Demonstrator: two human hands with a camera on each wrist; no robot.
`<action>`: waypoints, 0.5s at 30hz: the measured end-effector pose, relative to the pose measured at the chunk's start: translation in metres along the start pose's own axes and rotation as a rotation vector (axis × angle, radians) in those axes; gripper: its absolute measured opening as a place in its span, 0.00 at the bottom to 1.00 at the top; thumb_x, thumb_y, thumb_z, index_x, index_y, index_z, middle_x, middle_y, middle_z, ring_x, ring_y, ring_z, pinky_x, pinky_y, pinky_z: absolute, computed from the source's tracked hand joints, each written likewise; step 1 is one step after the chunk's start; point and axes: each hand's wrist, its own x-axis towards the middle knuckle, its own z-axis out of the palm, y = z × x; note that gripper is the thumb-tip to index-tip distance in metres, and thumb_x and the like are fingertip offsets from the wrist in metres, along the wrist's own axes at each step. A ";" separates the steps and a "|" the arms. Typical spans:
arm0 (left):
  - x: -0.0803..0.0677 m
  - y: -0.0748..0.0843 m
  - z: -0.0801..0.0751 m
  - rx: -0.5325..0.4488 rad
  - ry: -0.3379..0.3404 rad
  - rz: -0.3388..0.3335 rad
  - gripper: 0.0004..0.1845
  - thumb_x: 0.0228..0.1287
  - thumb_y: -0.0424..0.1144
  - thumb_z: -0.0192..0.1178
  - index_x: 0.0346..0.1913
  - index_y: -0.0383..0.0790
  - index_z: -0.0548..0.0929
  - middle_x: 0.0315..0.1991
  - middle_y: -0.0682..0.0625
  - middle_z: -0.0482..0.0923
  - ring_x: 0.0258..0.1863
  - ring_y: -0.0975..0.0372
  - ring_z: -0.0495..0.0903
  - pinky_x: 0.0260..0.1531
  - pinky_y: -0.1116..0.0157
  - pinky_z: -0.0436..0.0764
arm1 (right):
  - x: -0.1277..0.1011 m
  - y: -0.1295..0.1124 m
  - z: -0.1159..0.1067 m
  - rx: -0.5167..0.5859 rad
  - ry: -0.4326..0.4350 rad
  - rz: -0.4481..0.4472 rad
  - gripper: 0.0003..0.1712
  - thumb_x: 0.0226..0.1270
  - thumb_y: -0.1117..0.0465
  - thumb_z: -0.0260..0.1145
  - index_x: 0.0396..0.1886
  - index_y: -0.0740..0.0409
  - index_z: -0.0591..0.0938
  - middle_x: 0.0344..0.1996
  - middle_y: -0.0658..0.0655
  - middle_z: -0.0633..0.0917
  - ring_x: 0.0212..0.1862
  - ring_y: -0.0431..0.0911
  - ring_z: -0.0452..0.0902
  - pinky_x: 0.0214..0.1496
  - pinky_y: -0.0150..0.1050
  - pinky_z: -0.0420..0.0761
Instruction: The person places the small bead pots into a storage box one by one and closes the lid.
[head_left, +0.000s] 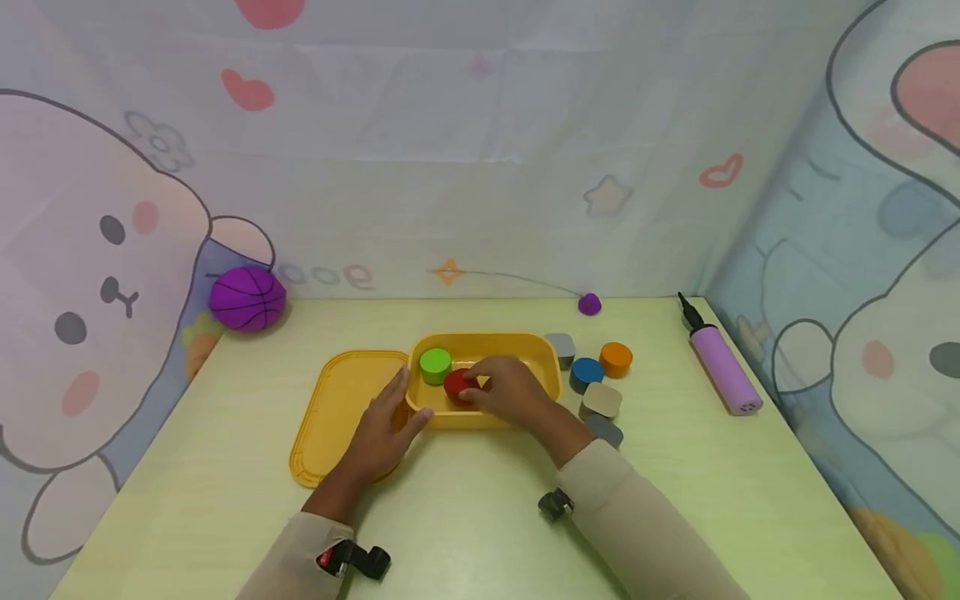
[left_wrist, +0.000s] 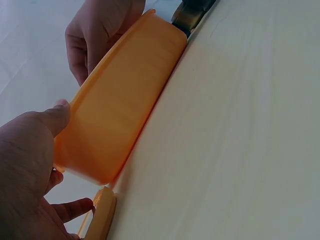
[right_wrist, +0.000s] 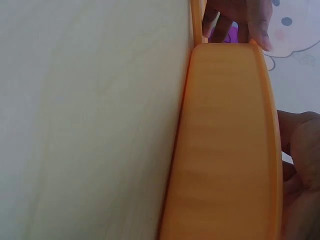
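A yellow plastic box (head_left: 486, 421) stands on the table with its top open. Inside it, a round green block (head_left: 435, 366) sits at the back left. My right hand (head_left: 513, 390) reaches over the front rim and pinches a round red block (head_left: 457, 387) between thumb and fingers, low in the box. At the box's left front corner is my left hand (head_left: 380, 435), its thumb against the rim and its fingers stretched along the left side. A flat yellow lid (head_left: 341, 408) lies left of the box, partly under the left hand. In the right wrist view, the box wall (right_wrist: 227, 140) hides the red block.
Close by the box's right side are light grey (head_left: 561, 350), blue (head_left: 586, 375), orange (head_left: 616, 359), beige (head_left: 601, 402) and dark grey (head_left: 604, 430) blocks. A purple pump (head_left: 723, 368) lies far right. A purple ball (head_left: 248, 299) and a small purple object (head_left: 589, 304) are at the back.
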 end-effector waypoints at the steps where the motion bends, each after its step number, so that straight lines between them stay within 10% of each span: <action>1: 0.000 0.000 0.000 0.001 -0.001 0.002 0.46 0.68 0.68 0.50 0.80 0.50 0.48 0.81 0.54 0.45 0.81 0.53 0.48 0.75 0.36 0.46 | 0.002 0.001 0.002 -0.008 -0.013 -0.003 0.17 0.62 0.48 0.72 0.48 0.48 0.89 0.43 0.47 0.89 0.35 0.39 0.80 0.40 0.31 0.81; 15: -0.001 0.003 0.000 -0.004 0.001 0.001 0.46 0.69 0.67 0.51 0.80 0.48 0.48 0.81 0.54 0.45 0.81 0.53 0.48 0.75 0.35 0.46 | 0.012 -0.005 0.011 0.020 -0.095 0.002 0.15 0.61 0.53 0.74 0.46 0.52 0.88 0.43 0.49 0.89 0.36 0.41 0.80 0.41 0.32 0.82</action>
